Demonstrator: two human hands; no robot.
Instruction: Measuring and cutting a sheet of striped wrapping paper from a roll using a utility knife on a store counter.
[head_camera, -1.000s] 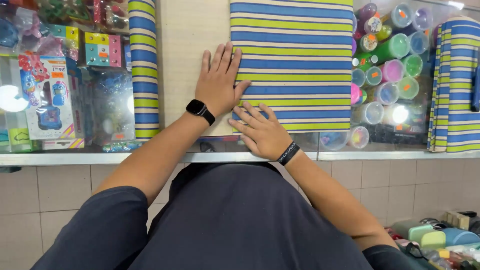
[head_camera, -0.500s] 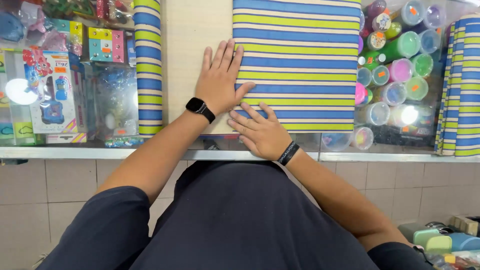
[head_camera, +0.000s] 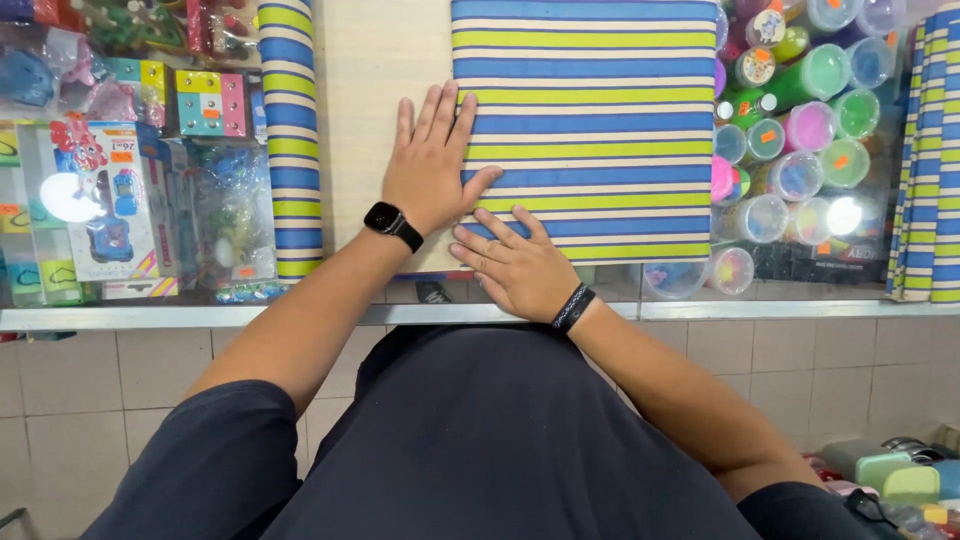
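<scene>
A striped sheet (head_camera: 590, 120) in blue, yellow, green and white lies flat on a glass counter, over a plain beige sheet (head_camera: 385, 90). My left hand (head_camera: 432, 165), with a black watch on the wrist, presses flat with fingers spread on the striped sheet's left edge and the beige sheet. My right hand (head_camera: 515, 265), a dark band on its wrist, lies flat on the striped sheet's near left corner, fingers pointing left. Neither hand grips anything.
A rolled striped sheet (head_camera: 290, 140) lies left of the beige one. More striped material (head_camera: 925, 160) sits at the far right. Under the glass are packaged toys (head_camera: 110, 200) at left and coloured tubs (head_camera: 800, 130) at right. The counter's metal edge (head_camera: 200, 316) runs across near me.
The view has shifted slightly. My right hand's fingers have slid a little leftward along the near corner of the striped sheet. My left hand stays pressed in place.
</scene>
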